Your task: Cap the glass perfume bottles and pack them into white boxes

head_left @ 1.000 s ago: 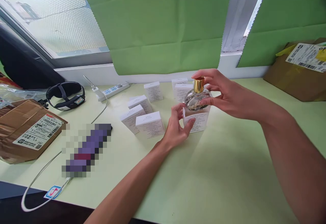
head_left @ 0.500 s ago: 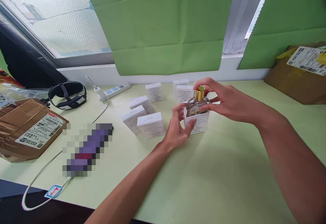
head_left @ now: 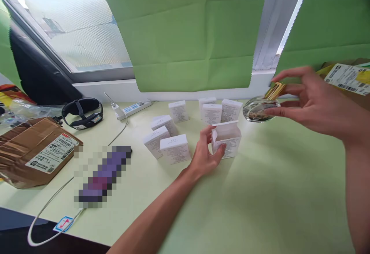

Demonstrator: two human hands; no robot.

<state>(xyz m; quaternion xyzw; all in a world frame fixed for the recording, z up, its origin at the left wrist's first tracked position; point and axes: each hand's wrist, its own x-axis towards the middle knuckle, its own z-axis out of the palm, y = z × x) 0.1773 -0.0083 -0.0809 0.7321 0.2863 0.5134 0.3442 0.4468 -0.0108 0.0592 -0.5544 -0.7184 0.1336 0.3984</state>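
My left hand (head_left: 208,152) grips a small white carton (head_left: 229,146) by its left side and front. The carton stands upright on the table with its top flap raised, and its inside shows no bottle. Off to the right, my right hand (head_left: 303,100) holds a perfume bottle (head_left: 257,109) of clear glass with a gold cap. The bottle is tilted, cap toward the upper right, and hangs above the table apart from the carton. Behind the open carton stand closed white boxes (head_left: 212,114), and several more white boxes (head_left: 175,150) are grouped on the left.
A phone with a blurred screen (head_left: 105,173) lies at left on a white cable (head_left: 43,207). Beyond it are a brown parcel (head_left: 43,150), a black headset (head_left: 82,113) and a power strip (head_left: 137,108). Another cardboard box (head_left: 352,80) sits at far right. Green blinds (head_left: 196,34) hang behind the table.
My right hand has lifted the perfume bottle out of the carton and carried it right, tipping it over. My left hand still holds the carton. The view has shifted slightly.
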